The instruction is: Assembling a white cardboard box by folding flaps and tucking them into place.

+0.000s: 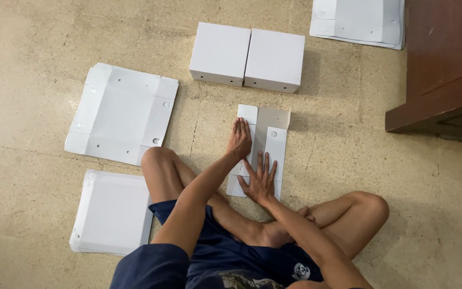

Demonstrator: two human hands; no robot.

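I sit cross-legged on a stone floor. A flat white cardboard box blank, partly folded over on itself, lies in front of my legs. My left hand presses flat on its left fold, fingers pointing away from me. My right hand lies spread and flat on the near part of the same blank, just below and right of the left hand. Neither hand grips anything.
Two assembled white boxes stand side by side beyond the blank. An unfolded blank lies at the left, a stack of flat blanks near my left knee, another stack at the top right. A dark wooden cabinet stands at the right.
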